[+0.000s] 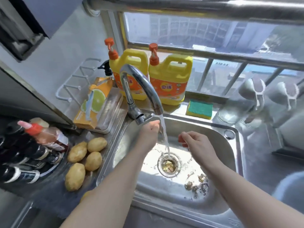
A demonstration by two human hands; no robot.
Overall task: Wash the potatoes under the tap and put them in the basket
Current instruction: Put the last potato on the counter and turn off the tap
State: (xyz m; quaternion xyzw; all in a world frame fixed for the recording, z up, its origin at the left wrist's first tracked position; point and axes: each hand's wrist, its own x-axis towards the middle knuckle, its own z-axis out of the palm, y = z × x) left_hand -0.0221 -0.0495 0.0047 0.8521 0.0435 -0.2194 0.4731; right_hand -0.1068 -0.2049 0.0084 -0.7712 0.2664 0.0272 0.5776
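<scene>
Several yellow-brown potatoes (85, 160) lie dry on the steel counter left of the sink (218, 209). The chrome tap (139, 83) is running, and a thin stream falls into the drain (168, 164). My left hand (150, 131) is held just below the tap lever with its fingertips at the edge of the stream, holding nothing. My right hand (195, 143) hovers over the basin to the right of the stream, fingers loosely curled and empty. No basket is clearly recognisable in view.
Two yellow detergent jugs (169, 79) and a green-yellow sponge (199, 109) sit behind the sink. An orange box (92, 104) lies on a tray at the left, with bottles (32, 150) beside the potatoes. Food scraps (195, 183) lie in the basin. A pale round container (289, 186) shows at the right edge.
</scene>
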